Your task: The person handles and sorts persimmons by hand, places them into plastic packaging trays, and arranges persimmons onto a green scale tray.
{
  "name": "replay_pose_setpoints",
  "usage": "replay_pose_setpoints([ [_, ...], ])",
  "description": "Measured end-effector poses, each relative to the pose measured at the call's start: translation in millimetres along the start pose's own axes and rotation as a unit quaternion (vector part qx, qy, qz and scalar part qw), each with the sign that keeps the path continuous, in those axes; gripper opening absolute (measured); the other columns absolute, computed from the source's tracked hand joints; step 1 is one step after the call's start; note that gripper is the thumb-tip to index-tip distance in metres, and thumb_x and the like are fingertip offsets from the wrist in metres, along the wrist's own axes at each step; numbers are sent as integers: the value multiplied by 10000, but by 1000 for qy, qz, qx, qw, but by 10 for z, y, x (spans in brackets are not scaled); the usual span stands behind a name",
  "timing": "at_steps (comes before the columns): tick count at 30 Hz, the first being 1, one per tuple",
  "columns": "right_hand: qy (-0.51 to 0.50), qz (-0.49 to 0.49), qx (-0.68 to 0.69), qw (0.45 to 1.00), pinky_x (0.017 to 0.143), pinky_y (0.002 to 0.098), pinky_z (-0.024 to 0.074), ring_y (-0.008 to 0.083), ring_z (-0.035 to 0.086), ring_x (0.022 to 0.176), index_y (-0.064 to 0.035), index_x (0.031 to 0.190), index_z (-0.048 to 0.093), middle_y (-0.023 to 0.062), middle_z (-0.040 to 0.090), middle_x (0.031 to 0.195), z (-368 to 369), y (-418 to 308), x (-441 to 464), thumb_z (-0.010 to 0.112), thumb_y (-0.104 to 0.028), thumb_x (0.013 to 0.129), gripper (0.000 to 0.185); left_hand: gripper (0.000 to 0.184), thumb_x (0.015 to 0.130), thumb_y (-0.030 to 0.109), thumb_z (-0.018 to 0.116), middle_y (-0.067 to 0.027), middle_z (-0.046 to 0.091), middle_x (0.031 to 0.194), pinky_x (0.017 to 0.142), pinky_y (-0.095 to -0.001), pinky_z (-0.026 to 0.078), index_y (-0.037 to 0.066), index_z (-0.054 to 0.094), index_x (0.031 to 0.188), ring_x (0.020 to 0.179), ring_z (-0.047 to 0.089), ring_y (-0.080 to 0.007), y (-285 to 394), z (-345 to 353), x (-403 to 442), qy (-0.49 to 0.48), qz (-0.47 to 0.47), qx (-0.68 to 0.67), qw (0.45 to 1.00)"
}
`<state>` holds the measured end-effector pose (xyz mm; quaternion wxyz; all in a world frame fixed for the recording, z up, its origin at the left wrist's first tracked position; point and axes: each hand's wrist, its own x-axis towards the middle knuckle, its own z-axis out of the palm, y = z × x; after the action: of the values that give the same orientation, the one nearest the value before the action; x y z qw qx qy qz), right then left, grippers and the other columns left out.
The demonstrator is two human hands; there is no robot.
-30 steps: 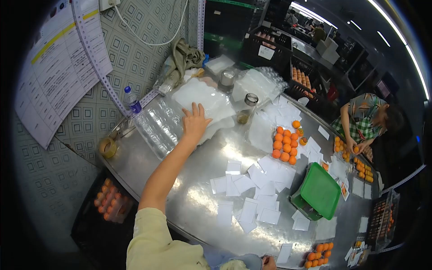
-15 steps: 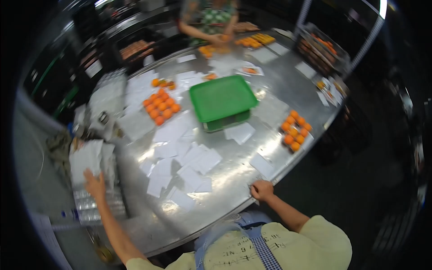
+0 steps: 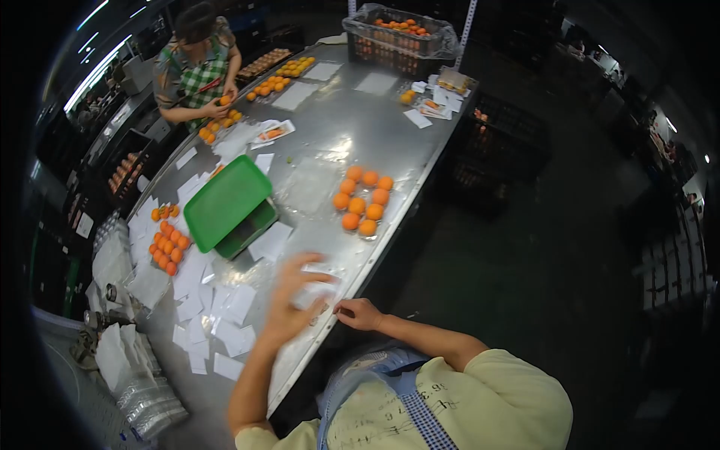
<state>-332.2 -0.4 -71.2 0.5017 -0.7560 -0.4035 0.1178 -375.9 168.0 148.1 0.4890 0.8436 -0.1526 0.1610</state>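
Clear tray (image 3: 368, 238) with orange fruit (image 3: 357, 205): near desk (image 3: 337, 120) edge. Left hand (image 3: 291, 304): grip spread. Right hand (image 3: 361, 314): grip pressed together.

Metal counter (image 3: 401, 142), shiny. On it: box (image 3: 251, 234) w/ green lid (image 3: 229, 199) askew; clear tray of orange fruit (image 3: 364, 201) nr edge; 2nd fruit tray (image 3: 169, 249) past box, few loose fruits (image 3: 165, 212) beside; white cards (image 3: 229, 339) scattered, some overlapping; clear plastic packs (image 3: 150, 405) at corner; yellow-orange fruit (image 3: 267, 88) far side.
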Motion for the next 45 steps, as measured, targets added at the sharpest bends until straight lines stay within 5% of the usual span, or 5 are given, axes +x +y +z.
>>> replay_pose_setpoints([
  [7, -15, 290, -140, 947, 716, 369, 516, 260, 666, 812, -118, 998, 640, 97, 687, 868, -1641, 1820, -1802, 582, -284, 831, 242, 237, 840, 222, 614, -222, 385, 1314, 1016, -536, 317, 55, 627, 1007, 1308, 263, -425, 1982, 2463, 1069, -403, 352, -376, 757],
  [14, 145, 679, -178, 697, 788, 376, 519, 290, 659, 891, -92, 962, 694, 134, 684, 950, -2671, 2731, -4333, 611, -266, 782, 264, 204, 733, 235, 686, -161, 540, 1156, 943, -477, 368, 55, 695, 829, 1179, 407, -370, 2431, 3476, 1519, -383, 396, -446, 705],
  [28, 202, 631, -97, 743, 704, 348, 518, 251, 668, 808, -35, 988, 649, 122, 689, 867, -4740, 3402, -3684, 615, -194, 822, 233, 160, 687, 189, 692, -129, 618, 1022, 807, -380, 452, 38, 678, 738, 1037, 514, -302, 1824, 4050, 3472, -414, 372, -633, 537],
  [32, 34, 555, -238, 797, 760, 388, 524, 302, 655, 884, -81, 992, 651, 120, 686, 919, -5648, 3563, -2914, 597, -252, 825, 245, 192, 741, 233, 707, -81, 665, 840, 541, -364, 473, 46, 672, 771, 748, 620, -264, 1986, 5056, 3249, -375, 293, -847, 236],
  [45, 303, 259, 12, 917, 570, 223, 449, 76, 554, 616, -24, 1018, 624, 27, 614, 729, -8332, 4729, 640, 555, -83, 896, 152, 273, 853, 227, 634, -220, 433, 1277, 968, -480, 370, 12, 618, 1022, 1203, 386, -389, 107, 4559, 6355, -493, 176, -446, 726],
])
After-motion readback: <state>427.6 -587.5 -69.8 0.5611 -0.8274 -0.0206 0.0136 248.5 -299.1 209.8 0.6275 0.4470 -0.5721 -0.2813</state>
